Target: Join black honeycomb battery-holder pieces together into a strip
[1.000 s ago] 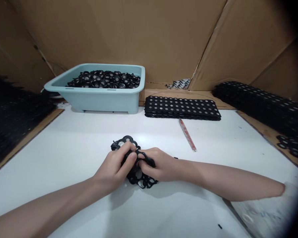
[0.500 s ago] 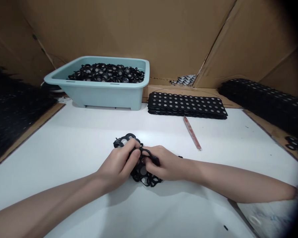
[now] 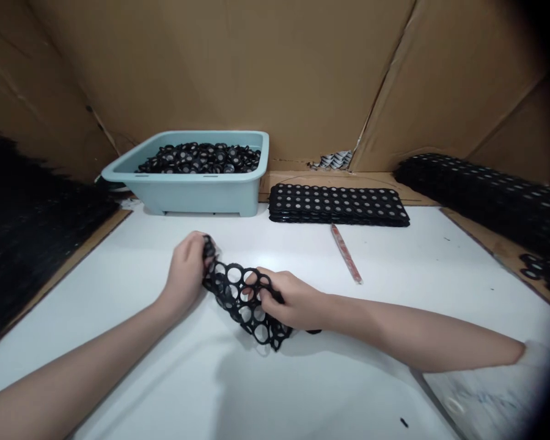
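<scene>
A floppy black sheet of joined rings [image 3: 233,293] spreads between my hands, just above the white table, its round holes open and white showing through. My right hand [image 3: 286,299] is closed on the right part of this sheet, thumb on top and fingers partly behind it. My left hand [image 3: 186,269] is curled at the sheet's left end. Small dark rounded pieces [image 3: 209,245] stick out from its fingertips; whether they join the sheet is hidden. A dark bit [image 3: 314,331] shows under my right wrist.
A light blue tub [image 3: 197,195] full of black rings with grey centres stands at the back left. Stacked black disc sheets [image 3: 339,205] lie right of it, by a red-and-clear strip [image 3: 347,253]. Dark piles flank both sides, including a right stack [image 3: 481,189]. Cardboard walls [image 3: 238,67] enclose the table.
My left hand has moved left and up, away from my right hand. The bunched black sheet is now stretched out, with open rings showing. The view has shifted slightly.
</scene>
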Available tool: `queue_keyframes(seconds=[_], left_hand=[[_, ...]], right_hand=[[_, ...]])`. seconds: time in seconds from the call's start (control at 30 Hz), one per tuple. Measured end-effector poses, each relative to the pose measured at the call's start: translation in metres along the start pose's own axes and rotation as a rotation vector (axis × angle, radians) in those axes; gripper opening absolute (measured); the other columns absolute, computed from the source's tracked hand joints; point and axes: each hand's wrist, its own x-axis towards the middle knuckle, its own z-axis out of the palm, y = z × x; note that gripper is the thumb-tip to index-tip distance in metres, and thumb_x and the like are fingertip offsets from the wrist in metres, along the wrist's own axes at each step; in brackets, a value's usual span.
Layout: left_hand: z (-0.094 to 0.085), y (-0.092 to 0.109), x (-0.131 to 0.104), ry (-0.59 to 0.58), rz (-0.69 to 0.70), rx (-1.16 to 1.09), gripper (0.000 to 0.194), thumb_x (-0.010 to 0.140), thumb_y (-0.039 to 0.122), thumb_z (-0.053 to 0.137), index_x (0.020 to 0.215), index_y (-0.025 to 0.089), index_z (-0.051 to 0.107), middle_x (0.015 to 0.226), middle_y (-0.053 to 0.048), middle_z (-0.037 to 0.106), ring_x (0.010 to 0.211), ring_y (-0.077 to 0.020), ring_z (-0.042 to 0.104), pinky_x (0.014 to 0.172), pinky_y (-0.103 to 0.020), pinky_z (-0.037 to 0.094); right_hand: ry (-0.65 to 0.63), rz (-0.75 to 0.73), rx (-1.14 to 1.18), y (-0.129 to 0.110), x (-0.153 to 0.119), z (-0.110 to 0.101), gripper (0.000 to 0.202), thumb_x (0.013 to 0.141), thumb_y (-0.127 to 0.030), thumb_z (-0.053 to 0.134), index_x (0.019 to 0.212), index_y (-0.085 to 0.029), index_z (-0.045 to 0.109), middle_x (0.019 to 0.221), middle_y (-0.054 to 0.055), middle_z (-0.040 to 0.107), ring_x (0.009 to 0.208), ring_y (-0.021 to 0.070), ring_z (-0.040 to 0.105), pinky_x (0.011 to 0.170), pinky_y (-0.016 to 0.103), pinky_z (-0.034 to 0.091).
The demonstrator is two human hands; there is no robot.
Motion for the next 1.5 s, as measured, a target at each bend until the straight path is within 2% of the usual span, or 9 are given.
queue_keyframes(seconds=[0.13,0.23,0.4,0.6,0.7,0.83,0.9,1.13,1.5], left_hand=[[0.002,0.004,-0.017,-0.237,0.224,0.348,0.021,0.084,0.029,0.032,0.073,0.018,0.045,0.061,0.003,0.044,0.056,-0.0096,0.041,0.055,-0.022,0.034],[-0.002,0.001,-0.025,-0.232,0.311,0.506,0.021,0.085,0.031,0.029,0.077,0.020,0.045,0.058,0.004,0.045,0.051,-0.0096,0.042,0.052,-0.021,0.034],[-0.017,0.017,-0.019,-0.041,0.580,0.746,0.020,0.083,0.029,0.030,0.082,0.021,0.048,0.052,0.005,0.049,0.042,-0.0090,0.044,0.046,-0.019,0.035],[-0.025,0.092,0.025,0.434,0.705,1.001,0.022,0.083,0.026,0.032,0.091,0.020,0.051,0.072,0.000,0.057,0.060,-0.0113,0.053,0.058,-0.019,0.037],[-0.017,0.108,0.064,0.433,0.688,1.254,0.027,0.084,0.032,0.029,0.097,0.018,0.049,0.066,-0.001,0.056,0.055,-0.0136,0.049,0.054,-0.021,0.032],[-0.002,0.095,0.107,0.217,0.485,1.399,0.028,0.084,0.031,0.024,0.091,0.018,0.049,0.060,-0.003,0.056,0.051,-0.0160,0.048,0.048,-0.021,0.026],[0.002,0.087,0.120,0.219,0.426,1.414,0.028,0.083,0.031,0.024,0.089,0.018,0.049,0.059,-0.004,0.057,0.050,-0.0179,0.048,0.046,-0.022,0.024],[0.001,0.095,0.157,0.003,0.420,1.428,0.026,0.081,0.035,0.027,0.079,0.020,0.047,0.072,-0.006,0.060,0.065,-0.0198,0.055,0.052,-0.021,0.031],[0.014,0.094,0.180,0.036,0.341,1.463,0.035,0.080,0.038,0.025,0.080,0.017,0.052,0.081,-0.012,0.063,0.071,-0.0243,0.056,0.053,-0.023,0.034]], right_hand=[[-0.008,0.037,-0.087,-0.003,0.001,0.000,0.012,0.078,-0.017,0.037,0.088,-0.018,0.043,0.075,0.002,0.055,0.064,0.0123,0.049,0.060,0.024,0.040],[0.004,0.035,-0.122,-0.003,0.001,0.001,0.010,0.076,-0.020,0.038,0.085,-0.019,0.043,0.070,0.000,0.053,0.059,0.0111,0.047,0.055,0.021,0.038],[0.072,-0.046,-0.164,-0.001,0.002,0.003,0.006,0.075,-0.022,0.039,0.079,-0.019,0.042,0.067,0.000,0.053,0.058,0.0107,0.047,0.056,0.020,0.037],[0.077,-0.032,-0.206,-0.001,0.004,0.001,0.010,0.074,-0.027,0.039,0.074,-0.018,0.043,0.063,0.001,0.053,0.054,0.0109,0.046,0.053,0.019,0.037],[0.090,-0.042,-0.237,-0.001,0.005,0.001,0.011,0.073,-0.030,0.039,0.072,-0.019,0.042,0.061,0.000,0.051,0.054,0.0113,0.046,0.053,0.019,0.037],[0.077,-0.029,-0.257,-0.001,0.006,0.001,0.015,0.073,-0.034,0.038,0.071,-0.019,0.040,0.059,0.000,0.049,0.054,0.0121,0.047,0.052,0.019,0.036],[0.053,-0.014,-0.279,-0.002,0.006,-0.001,0.017,0.073,-0.036,0.037,0.071,-0.020,0.039,0.060,0.001,0.050,0.056,0.0131,0.048,0.052,0.020,0.037],[-0.020,-0.001,-0.289,-0.007,0.007,-0.009,0.020,0.072,-0.040,0.034,0.072,-0.021,0.036,0.061,0.001,0.051,0.056,0.0132,0.048,0.052,0.019,0.037],[-0.041,-0.020,-0.296,0.000,0.010,-0.005,0.024,0.072,-0.046,0.032,0.072,-0.022,0.032,0.061,-0.001,0.046,0.058,0.0130,0.046,0.051,0.018,0.035]])
